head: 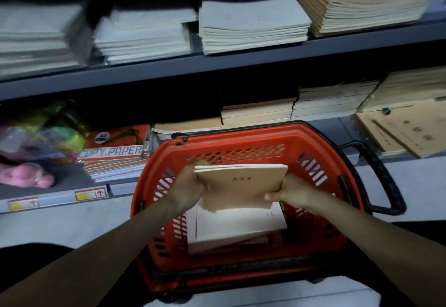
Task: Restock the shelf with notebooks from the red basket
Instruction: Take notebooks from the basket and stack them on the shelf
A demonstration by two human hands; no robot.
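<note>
A red plastic basket (231,145) with black handles stands on the floor before the shelves. Above its inside I hold a small stack of tan-covered notebooks (239,184) with both hands. My left hand (190,186) grips the stack's left edge. At the right lower corner my right hand (287,192) grips it, thumb on the cover. Below the stack, white notebooks (241,224) lie in the basket over darker ones. The grey upper shelf (217,64) carries stacks of white and tan notebooks.
The lower shelf holds a copy paper pack (115,147), tan notebook stacks (258,111), brown envelopes (405,132) at the right and colourful wrapped items (41,137) at the left. A shelf edge strip with price labels (91,194) runs at the left.
</note>
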